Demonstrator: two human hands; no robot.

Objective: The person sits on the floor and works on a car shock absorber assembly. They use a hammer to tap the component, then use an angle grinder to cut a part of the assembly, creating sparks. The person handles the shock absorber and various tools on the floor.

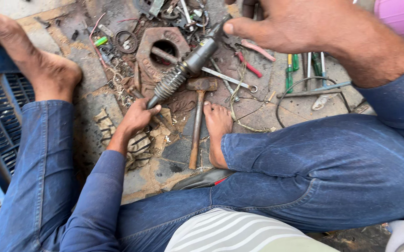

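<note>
The right hand (300,28), nearest at upper right, clasped the shock absorber's (188,70) top; the left hand (136,116) gripped its lower end at centre, beside a hammer (197,116).

Scattered tools (300,70) and a hammer (197,116) crowd the floor — bare paving (300,107) lies open right of the foot (217,130).

Even daylight, soft shadows, edges slightly blurred.

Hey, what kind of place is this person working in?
Probably an informal repair workshop on the ground. The left hand and right hand hold a greasy shock absorber, with a rusty hammer and scattered screwdrivers lying on the cracked, oily floor.
</note>
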